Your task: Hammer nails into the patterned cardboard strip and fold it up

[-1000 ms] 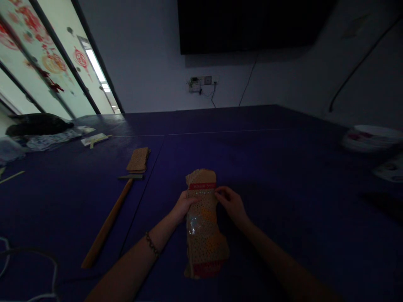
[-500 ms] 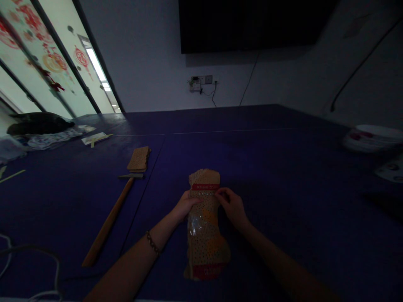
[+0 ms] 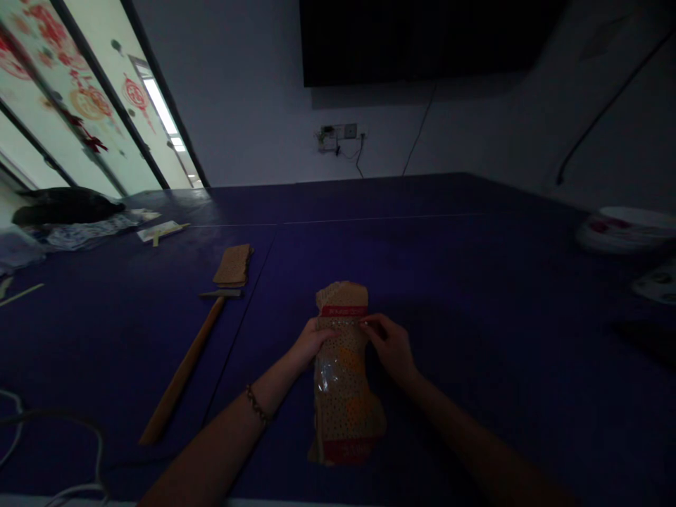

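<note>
A tan, dotted cardboard piece [image 3: 348,415] with red bands, orange patches and a shiny clear patch lies upright in front of me, several layers showing at its uneven edges. My left hand [image 3: 310,343] grips its left side, thumb across the top face. On the right edge, just below the upper red band, my right hand [image 3: 389,345] pinches with thumb and forefinger. A small pale spot shows at those fingertips, too small to name. A row of pale dots runs across the cardboard there.
Left of my hands lies a hammer [image 3: 184,370] with a long wooden handle, its head beside a small brown cardboard stack [image 3: 233,265]. A white cable [image 3: 95,458] curls at lower left. A white bowl [image 3: 626,229] stands at the right on the purple tabletop [image 3: 454,260].
Both hands stay almost in place on the cardboard. The right fingertips have shifted very slightly, and the view has moved a touch.
</note>
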The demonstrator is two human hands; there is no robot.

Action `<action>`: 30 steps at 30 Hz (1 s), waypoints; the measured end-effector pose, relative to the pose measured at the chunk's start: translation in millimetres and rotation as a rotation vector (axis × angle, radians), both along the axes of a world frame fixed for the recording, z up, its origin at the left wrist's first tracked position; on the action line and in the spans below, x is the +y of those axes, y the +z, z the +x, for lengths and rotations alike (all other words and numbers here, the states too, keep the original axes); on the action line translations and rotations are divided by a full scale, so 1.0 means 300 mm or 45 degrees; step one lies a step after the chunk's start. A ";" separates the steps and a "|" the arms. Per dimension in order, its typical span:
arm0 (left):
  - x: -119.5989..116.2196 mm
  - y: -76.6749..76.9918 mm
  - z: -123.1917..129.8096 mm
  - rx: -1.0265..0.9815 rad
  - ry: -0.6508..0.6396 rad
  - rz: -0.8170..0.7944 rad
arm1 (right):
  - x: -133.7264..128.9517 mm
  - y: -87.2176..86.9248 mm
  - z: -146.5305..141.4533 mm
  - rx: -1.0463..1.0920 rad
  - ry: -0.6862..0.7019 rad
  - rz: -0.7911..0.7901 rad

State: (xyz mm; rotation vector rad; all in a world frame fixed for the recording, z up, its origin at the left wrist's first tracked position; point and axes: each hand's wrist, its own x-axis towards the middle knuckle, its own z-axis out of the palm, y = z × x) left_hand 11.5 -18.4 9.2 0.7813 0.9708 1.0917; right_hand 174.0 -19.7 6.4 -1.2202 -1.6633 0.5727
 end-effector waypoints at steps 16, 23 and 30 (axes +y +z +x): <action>0.007 -0.005 -0.005 -0.013 -0.020 -0.041 | 0.021 0.008 0.000 1.088 0.009 -0.450; 0.001 0.000 -0.005 -0.003 -0.038 -0.038 | 0.016 0.020 -0.011 0.824 0.086 -0.530; 0.002 -0.003 -0.007 -0.011 -0.043 -0.022 | 0.007 0.025 -0.012 0.336 0.062 -0.386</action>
